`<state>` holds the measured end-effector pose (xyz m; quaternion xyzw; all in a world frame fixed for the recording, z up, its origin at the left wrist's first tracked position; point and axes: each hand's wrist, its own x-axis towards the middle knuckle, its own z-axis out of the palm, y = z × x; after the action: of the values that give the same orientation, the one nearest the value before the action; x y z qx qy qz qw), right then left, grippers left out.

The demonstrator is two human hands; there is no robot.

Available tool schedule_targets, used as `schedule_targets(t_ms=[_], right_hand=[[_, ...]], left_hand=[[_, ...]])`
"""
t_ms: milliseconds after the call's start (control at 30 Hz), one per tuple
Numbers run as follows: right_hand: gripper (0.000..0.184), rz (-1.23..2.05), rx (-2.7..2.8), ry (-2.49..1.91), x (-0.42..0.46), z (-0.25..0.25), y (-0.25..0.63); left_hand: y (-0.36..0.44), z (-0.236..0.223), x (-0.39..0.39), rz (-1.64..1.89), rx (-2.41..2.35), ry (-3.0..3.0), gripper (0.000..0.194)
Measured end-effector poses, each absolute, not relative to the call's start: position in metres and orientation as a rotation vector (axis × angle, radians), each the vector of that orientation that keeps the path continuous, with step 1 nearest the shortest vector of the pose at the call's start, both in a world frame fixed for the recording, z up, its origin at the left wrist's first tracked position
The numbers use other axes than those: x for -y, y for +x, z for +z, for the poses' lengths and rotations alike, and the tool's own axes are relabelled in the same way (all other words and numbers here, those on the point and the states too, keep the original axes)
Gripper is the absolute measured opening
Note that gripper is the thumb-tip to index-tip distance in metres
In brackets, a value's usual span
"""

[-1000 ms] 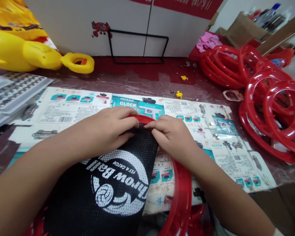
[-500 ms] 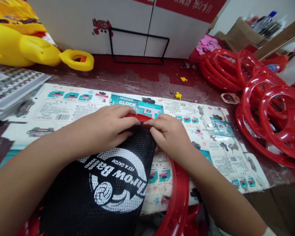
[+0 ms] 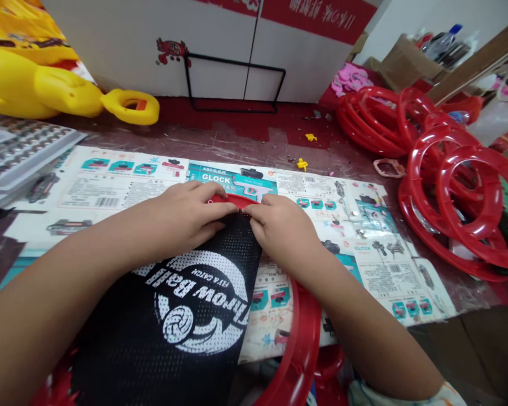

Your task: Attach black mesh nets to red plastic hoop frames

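Black mesh netting (image 3: 161, 338) with a white "Throw Ball" print lies stretched across a red plastic ring (image 3: 302, 338). At the ring's far rim, my left hand (image 3: 186, 217) has its fingers closed on the netting's edge. Right beside it, my right hand (image 3: 281, 231) pinches that same edge, thumb and forefinger against the red rim. The fingertips of both hands almost meet there. My left forearm covers part of the netting, and the ring's near side runs out of the picture at the bottom.
Flattened printed cardboard (image 3: 376, 265) covers the table under the ring. Several red rings (image 3: 469, 208) are heaped on the right. A tray of round metal pieces (image 3: 25, 152) and a yellow toy (image 3: 68, 90) sit left. Behind, a black wire frame (image 3: 237, 107) leans against a white box (image 3: 220, 34).
Both hands stay at the far rim, the fingertips shifting slightly closer together along the netting's edge. The whole view has shifted a little.
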<state>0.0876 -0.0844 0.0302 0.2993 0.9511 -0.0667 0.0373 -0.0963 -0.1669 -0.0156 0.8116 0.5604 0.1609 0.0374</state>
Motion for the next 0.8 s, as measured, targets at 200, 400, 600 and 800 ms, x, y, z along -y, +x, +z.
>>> schedule_targets(t_ms=[200, 400, 600, 800], right_hand=[[0.035, -0.384, -2.938, 0.988, 0.0832, 0.0278, 0.0873], [0.035, -0.497, -2.967, 1.028, 0.0808, 0.0241, 0.0883], [0.035, -0.264, -2.943, 0.969, 0.0824, 0.0219, 0.0838], [0.033, -0.115, -2.918, 0.874, 0.0834, 0.0205, 0.0800]], left_hand=[[-0.0988, -0.0158, 0.1657, 0.508, -1.694, 2.483, 0.038], [-0.0993, -0.0131, 0.1653, 0.501, -1.693, 2.489, 0.036], [-0.1004, -0.0142, 0.1645, 0.462, -1.688, 2.507, 0.036], [-0.0986, -0.0133, 0.1660, 0.491, -1.681, 2.494, 0.038]])
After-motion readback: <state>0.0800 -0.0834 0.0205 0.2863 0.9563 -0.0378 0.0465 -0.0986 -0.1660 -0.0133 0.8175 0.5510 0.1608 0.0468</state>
